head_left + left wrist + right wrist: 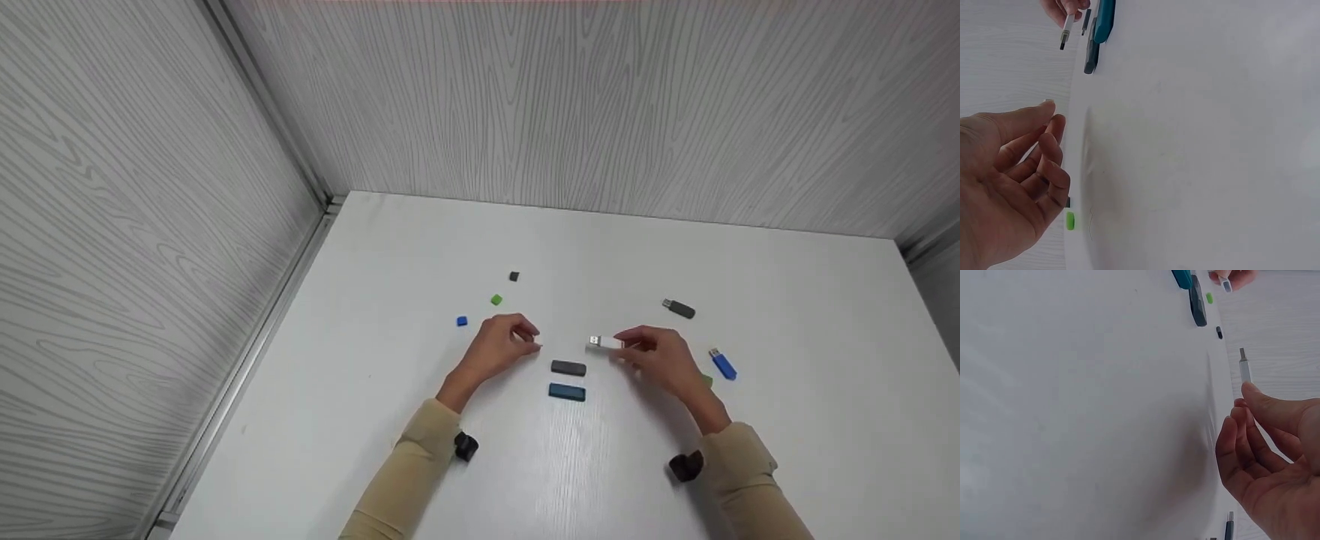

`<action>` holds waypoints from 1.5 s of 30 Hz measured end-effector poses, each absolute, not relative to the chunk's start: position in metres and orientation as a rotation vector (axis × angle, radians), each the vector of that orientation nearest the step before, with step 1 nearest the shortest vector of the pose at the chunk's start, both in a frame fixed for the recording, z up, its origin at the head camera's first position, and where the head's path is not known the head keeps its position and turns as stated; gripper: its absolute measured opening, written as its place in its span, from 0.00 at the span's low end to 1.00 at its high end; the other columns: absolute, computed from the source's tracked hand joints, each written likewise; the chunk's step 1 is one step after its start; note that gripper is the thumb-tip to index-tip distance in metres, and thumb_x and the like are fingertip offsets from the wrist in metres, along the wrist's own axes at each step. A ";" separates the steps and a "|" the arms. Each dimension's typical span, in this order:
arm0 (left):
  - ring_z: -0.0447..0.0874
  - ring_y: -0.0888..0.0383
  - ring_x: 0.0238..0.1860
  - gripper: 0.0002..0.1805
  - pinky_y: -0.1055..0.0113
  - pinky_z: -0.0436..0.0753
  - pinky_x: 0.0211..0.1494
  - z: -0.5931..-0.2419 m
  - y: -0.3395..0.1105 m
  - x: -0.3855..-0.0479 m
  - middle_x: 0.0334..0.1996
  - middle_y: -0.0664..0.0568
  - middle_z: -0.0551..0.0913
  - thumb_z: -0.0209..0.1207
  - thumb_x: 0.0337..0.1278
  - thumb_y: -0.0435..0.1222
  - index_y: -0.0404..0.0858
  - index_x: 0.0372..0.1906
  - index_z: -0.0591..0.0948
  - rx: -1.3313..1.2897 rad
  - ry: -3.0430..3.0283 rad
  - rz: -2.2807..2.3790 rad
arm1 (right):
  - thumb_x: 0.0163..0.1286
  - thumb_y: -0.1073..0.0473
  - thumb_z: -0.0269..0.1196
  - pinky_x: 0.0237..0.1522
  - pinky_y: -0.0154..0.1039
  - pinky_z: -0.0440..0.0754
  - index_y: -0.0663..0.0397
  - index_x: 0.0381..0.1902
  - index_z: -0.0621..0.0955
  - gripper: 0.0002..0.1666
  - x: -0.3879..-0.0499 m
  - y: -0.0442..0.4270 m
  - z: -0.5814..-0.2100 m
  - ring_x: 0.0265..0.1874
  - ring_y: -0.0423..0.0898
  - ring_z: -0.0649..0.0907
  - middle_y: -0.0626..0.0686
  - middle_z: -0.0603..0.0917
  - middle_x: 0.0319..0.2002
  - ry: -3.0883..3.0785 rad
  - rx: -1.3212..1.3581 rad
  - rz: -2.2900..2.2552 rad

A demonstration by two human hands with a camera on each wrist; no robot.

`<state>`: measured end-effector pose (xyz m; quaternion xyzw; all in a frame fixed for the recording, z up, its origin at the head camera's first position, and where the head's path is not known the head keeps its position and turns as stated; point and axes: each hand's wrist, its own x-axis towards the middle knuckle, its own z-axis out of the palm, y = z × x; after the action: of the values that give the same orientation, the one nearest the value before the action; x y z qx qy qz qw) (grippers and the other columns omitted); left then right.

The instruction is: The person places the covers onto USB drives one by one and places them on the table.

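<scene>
My left hand (496,346) pinches a small white USB cap between thumb and index finger. The cap (1226,284) shows its hollow end in the right wrist view; in the head view the fingers mostly cover it. Across from it, my right hand (664,360) grips a white USB flash drive (609,343) by its rear end, metal plug pointing left toward the left hand. A gap separates drive and cap. Both hands are above the white table (420,247). Just below the gap lie a dark grey stick (568,368) and a teal one (567,392).
Loose caps lie beyond the left hand: dark (514,276), green (496,299) and blue (462,321). Around the right hand are a dark grey USB drive (679,308), a blue one (723,364) and a partly hidden green item (707,381). Wood-grain panels (555,105) border the table.
</scene>
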<state>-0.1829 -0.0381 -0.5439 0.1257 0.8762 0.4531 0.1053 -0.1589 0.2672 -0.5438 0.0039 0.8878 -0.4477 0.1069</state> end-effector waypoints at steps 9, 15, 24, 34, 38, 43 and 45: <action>0.84 0.61 0.41 0.10 0.64 0.84 0.52 -0.546 -0.031 -0.187 0.43 0.50 0.91 0.71 0.65 0.36 0.39 0.49 0.89 0.404 2.569 1.326 | 0.74 0.61 0.68 0.34 0.31 0.82 0.55 0.57 0.87 0.16 -0.159 0.257 -0.547 0.36 0.47 0.82 0.59 0.88 0.46 2.581 0.021 -1.341; 0.83 0.60 0.43 0.10 0.64 0.83 0.53 -0.544 -0.027 -0.188 0.44 0.50 0.90 0.70 0.65 0.36 0.39 0.48 0.88 0.403 2.559 1.298 | 0.74 0.60 0.68 0.35 0.30 0.81 0.55 0.57 0.87 0.16 -0.160 0.251 -0.546 0.37 0.48 0.82 0.59 0.88 0.47 2.595 -0.010 -1.340; 0.83 0.60 0.45 0.10 0.63 0.83 0.55 -0.545 -0.021 -0.189 0.45 0.51 0.90 0.70 0.66 0.36 0.40 0.49 0.88 0.434 2.568 1.262 | 0.72 0.60 0.70 0.36 0.29 0.80 0.53 0.55 0.88 0.15 -0.159 0.246 -0.548 0.37 0.47 0.83 0.57 0.89 0.45 2.601 -0.029 -1.337; 0.83 0.60 0.47 0.10 0.62 0.83 0.60 -0.545 -0.013 -0.190 0.47 0.53 0.90 0.69 0.68 0.37 0.43 0.51 0.88 0.462 2.581 1.223 | 0.72 0.60 0.71 0.37 0.29 0.79 0.54 0.53 0.89 0.13 -0.159 0.243 -0.550 0.36 0.47 0.82 0.57 0.89 0.45 2.591 -0.075 -1.373; 0.84 0.58 0.48 0.10 0.61 0.83 0.59 -0.545 -0.012 -0.191 0.47 0.51 0.90 0.69 0.67 0.36 0.40 0.50 0.88 0.510 2.579 1.224 | 0.71 0.61 0.71 0.36 0.29 0.79 0.55 0.53 0.89 0.13 -0.160 0.242 -0.550 0.35 0.45 0.81 0.58 0.90 0.45 2.598 -0.097 -1.381; 0.83 0.59 0.46 0.10 0.63 0.82 0.57 -0.544 -0.011 -0.192 0.46 0.50 0.91 0.69 0.66 0.35 0.39 0.49 0.88 0.541 2.574 1.224 | 0.71 0.62 0.71 0.35 0.29 0.78 0.56 0.53 0.89 0.14 -0.161 0.240 -0.551 0.35 0.45 0.80 0.57 0.90 0.44 2.610 -0.111 -1.372; 0.83 0.60 0.46 0.10 0.64 0.82 0.56 -0.543 -0.010 -0.191 0.46 0.51 0.91 0.69 0.66 0.35 0.40 0.49 0.88 0.532 2.563 1.222 | 0.70 0.62 0.71 0.35 0.30 0.79 0.55 0.53 0.89 0.14 -0.161 0.239 -0.551 0.35 0.46 0.80 0.56 0.89 0.43 2.595 -0.106 -1.375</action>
<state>-0.1913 -0.0097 -0.5431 0.1827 0.8801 0.4197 0.1261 -0.1613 0.2389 -0.5509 -0.0360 0.8785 -0.4654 0.1013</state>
